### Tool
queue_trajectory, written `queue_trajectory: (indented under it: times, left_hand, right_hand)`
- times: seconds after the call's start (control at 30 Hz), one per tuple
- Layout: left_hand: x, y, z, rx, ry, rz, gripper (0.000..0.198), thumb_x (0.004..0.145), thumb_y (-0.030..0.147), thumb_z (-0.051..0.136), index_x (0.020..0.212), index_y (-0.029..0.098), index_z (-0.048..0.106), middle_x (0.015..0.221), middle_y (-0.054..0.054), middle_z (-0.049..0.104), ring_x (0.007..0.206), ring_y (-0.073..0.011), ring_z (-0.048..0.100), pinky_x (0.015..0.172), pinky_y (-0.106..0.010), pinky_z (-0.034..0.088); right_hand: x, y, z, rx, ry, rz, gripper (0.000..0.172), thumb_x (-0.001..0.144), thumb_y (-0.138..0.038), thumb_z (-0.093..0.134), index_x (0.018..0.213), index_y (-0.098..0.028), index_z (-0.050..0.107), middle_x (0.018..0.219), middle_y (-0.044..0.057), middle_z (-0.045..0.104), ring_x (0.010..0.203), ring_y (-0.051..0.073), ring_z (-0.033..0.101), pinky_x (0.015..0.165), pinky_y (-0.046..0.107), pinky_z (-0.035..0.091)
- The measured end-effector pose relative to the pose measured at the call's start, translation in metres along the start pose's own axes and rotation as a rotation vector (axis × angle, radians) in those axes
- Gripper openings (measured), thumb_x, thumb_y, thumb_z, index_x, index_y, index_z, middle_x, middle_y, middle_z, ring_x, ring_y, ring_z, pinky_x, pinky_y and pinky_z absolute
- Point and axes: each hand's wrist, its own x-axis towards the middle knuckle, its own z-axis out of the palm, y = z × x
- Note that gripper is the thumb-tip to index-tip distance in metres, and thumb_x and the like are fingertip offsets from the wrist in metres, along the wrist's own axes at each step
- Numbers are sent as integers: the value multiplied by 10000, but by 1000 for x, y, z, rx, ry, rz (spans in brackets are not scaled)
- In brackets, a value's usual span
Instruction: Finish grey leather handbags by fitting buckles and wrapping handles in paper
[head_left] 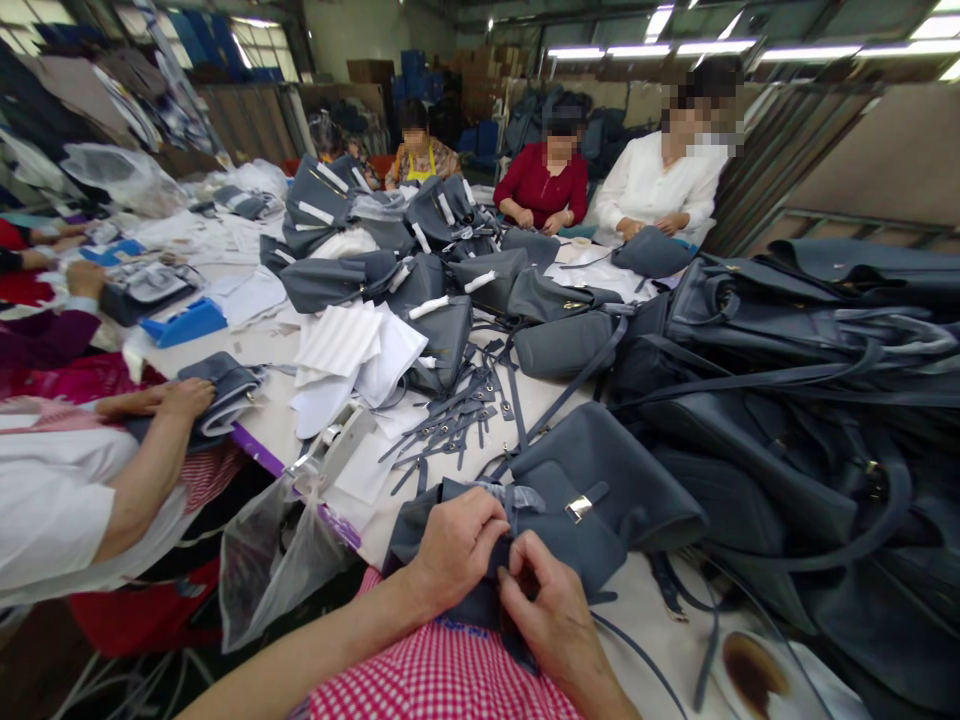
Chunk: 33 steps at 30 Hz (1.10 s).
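A dark blue-grey leather handbag [559, 455] lies at the table's near edge, partly over my lap. Its flap carries a gold clasp [577, 508], and clear plastic wrap [517, 497] covers part of its handle. Fingers pinched, my left hand [461, 545] grips a dark part of the bag. Close beside it on the right, my right hand [547, 600] has thumb and forefinger closed on the same part. The exact piece between the fingertips is mostly hidden. Beyond the bag lies a heap of short dark straps [465, 410] with metal eyelets.
Handbags are piled high on the right [780, 450] and across the middle [420, 270]. White foam sheets [337, 345] lie left of centre, near a clear plastic bag [270, 570] hanging off the edge. A dish of brown liquid [754, 675] stands front right. Co-workers sit around the table.
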Motion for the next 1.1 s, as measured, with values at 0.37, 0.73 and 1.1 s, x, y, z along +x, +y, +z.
queue_trajectory:
  times: [0.37, 0.73, 1.1]
  left_hand:
    - [6, -7, -5, -253, -106, -262, 143, 870, 284, 532, 990, 209, 512, 604, 61, 558, 507, -125, 543, 529, -224, 420]
    - [17, -12, 17, -846, -176, -604, 347, 710, 443, 730, 777, 127, 605, 635, -3, 644, 518, -90, 573, 541, -203, 469]
    - [36, -18, -5, -924, -188, -726, 117, 785, 83, 674, 889, 101, 624, 722, -65, 695, 589, -130, 648, 595, -227, 569]
  right_hand:
    - [-19, 3, 1, 302, -178, 89, 202, 733, -244, 568, 624, -232, 398, 585, -64, 391, 537, 104, 384, 515, 226, 309]
    - [-22, -25, -7, 315, -397, -40, 159, 648, -63, 505, 625, -211, 562, 572, -66, 511, 511, 84, 434, 512, 199, 335]
    - [-33, 22, -35, -467, 158, -227, 352, 925, -239, 529, 1264, -166, 590, 997, 106, 646, 893, 232, 567, 798, 373, 494]
